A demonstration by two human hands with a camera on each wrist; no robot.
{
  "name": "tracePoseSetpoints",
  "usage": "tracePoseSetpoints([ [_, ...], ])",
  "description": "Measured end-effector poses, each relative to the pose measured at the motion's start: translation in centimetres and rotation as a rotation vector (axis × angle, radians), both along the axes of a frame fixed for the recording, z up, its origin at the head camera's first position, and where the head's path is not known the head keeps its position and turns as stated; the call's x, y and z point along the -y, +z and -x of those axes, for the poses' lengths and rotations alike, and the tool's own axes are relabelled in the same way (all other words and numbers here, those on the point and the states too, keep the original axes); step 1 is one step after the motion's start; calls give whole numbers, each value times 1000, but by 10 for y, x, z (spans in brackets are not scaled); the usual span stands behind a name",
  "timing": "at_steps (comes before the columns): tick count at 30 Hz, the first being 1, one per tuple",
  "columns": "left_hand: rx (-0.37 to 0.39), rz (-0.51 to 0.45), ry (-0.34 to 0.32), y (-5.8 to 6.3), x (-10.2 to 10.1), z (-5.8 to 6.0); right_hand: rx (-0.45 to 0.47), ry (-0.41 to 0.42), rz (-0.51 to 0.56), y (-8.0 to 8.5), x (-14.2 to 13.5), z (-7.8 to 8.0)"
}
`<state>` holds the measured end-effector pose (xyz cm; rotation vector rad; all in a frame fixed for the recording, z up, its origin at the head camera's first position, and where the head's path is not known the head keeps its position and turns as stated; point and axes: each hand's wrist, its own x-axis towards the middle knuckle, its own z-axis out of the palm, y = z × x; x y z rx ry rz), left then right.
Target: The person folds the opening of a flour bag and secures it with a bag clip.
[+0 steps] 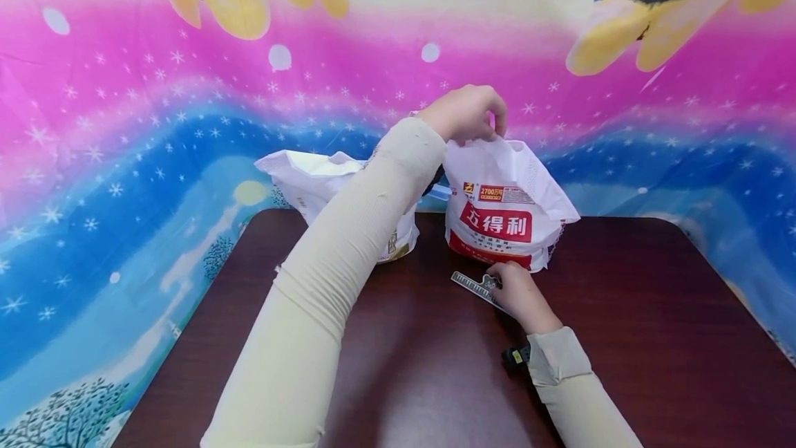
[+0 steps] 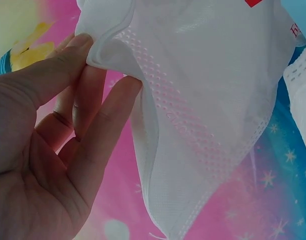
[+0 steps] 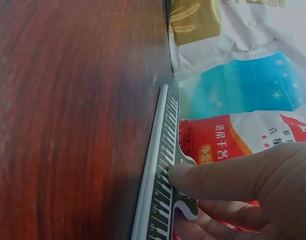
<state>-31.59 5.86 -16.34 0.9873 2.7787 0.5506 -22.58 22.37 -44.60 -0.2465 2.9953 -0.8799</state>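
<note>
A white flour bag [image 1: 500, 192] with red print stands upright at the back of the table, right of centre. My left hand [image 1: 469, 113] pinches its top edge; in the left wrist view the thumb and fingers [image 2: 115, 100] meet the folded white rim. Low in front of that bag, my right hand [image 1: 522, 299] holds a long flat clip [image 1: 468, 282] by its raised handle. Piano keys and ruler numbers are printed on the clip, plain in the right wrist view, where the thumb [image 3: 213, 175] presses its face and fingers lie behind.
A second white bag [image 1: 311, 178] with gold print stands to the left, partly hidden behind my left sleeve [image 1: 329, 282]. Both bags stand on a dark reddish-brown table [image 1: 640, 310]. A printed cloth [image 1: 671, 144] with snowflakes hangs close behind the table.
</note>
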Motion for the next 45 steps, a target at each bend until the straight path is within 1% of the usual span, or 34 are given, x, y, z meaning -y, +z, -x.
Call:
tracePoseSetpoints([
  [13, -24, -4, -17, -1, 2, 2, -43, -19, -20, 3, 5, -3],
  [21, -25, -7, -19, -2, 3, 3, -39, -5, 6, 3, 7, -3],
  [29, -44, 2, -20, -3, 4, 2, -64, 1, 51, 5, 9, -5],
  [37, -42, -8, -18, -5, 5, 3, -39, 19, 17, 11, 9, -4],
  [45, -43, -3, -10, -4, 3, 3, -5, 13, 32, 14, 9, -6],
])
